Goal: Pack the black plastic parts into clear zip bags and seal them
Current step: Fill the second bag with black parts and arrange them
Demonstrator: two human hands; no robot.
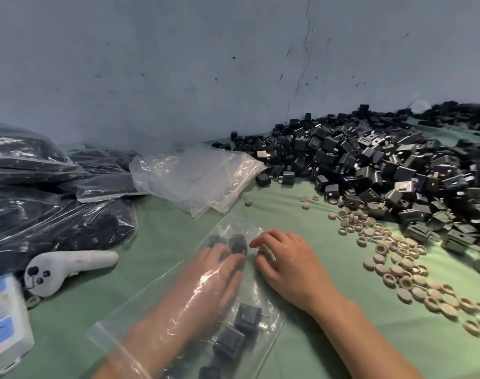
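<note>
Green cloth [151,242] held one bag [115,329] with about five parts [248,315] inside; left hand [214,277] lay flat within it, right hand [288,266], curled, gripped it from outside.

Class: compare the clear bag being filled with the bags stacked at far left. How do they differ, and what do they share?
The working bag holds only a few black parts; the stacked bags are stuffed dark with them. The working bag lies flat with the left hand inside; the stacked bags bulge, piled on each other. Both are clear plastic.
</note>
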